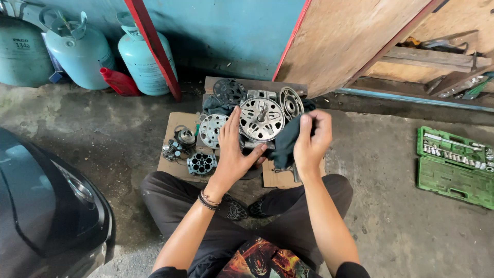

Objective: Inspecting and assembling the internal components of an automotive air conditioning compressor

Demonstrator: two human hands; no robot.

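Metal disc (261, 119) against spread left hand (234, 154); right hand (312, 139) pinches dark cloth (286, 141).

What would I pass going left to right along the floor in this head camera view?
Dark car → small metal parts on cardboard → left hand steadying a round metal housing → right hand gripping a dark cloth → open green socket set case.
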